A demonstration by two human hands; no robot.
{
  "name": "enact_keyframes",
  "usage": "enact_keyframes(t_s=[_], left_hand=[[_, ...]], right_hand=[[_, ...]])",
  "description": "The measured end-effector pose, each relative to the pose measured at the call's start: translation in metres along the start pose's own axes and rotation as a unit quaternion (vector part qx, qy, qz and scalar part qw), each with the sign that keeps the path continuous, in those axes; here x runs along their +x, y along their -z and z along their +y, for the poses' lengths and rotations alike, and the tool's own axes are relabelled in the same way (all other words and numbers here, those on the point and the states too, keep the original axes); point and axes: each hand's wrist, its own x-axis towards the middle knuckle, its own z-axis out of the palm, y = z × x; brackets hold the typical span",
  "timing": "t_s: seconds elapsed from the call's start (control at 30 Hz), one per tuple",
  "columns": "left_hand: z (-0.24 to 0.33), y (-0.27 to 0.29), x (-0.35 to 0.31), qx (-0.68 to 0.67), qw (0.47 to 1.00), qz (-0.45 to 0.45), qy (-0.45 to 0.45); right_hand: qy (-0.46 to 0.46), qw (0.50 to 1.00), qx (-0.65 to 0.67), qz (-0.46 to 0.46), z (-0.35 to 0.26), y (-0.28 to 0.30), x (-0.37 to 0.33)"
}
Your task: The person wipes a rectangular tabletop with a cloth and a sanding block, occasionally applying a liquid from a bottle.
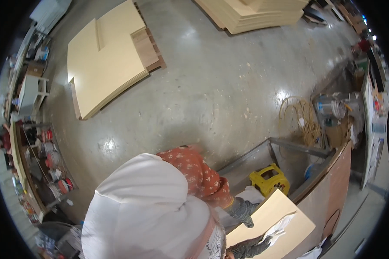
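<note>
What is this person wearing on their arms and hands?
One arm has an orange-red sleeve with a small pale flower print and an orange cuff. Both hands wear dark grey knitted gloves: one below that cuff, the other near the lower edge. A loose white garment covers the shoulders.

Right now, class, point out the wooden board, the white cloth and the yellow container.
Board [268, 213], head view, bare upper face.
Cloth [281, 226], head view, middle of the folds.
Container [270, 179], head view, its yellow body.

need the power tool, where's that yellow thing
In the head view, lower right: the yellow tool sits in the metal-framed cart, just beyond the pale wooden board.
</note>
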Motion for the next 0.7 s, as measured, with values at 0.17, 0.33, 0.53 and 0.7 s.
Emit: enact_keyframes(t_s=[0.17,0.33,0.53,0.7], left_hand=[[-0.049,0.023,-0.004,0.038,0.997,-0.063,0.038],[-0.203,0.132,-0.021,0.185,0.971,0.064,0.134],[-0.407,0.253,-0.082,0.413,0.896,0.125,0.103],[-0.502,0.287,-0.109,0.392,0.907,0.144,-0.044]], right_hand=[[-0.116,0.989,-0.085,-0.020,0.048,0.035,-0.069],[-0.086,0.980,-0.175,-0.051,0.078,0.024,-0.078],[0.020,0.992,-0.118,0.033,0.074,-0.024,-0.066],[0.012,0.994,-0.108,0.008,0.072,-0.046,-0.066]])
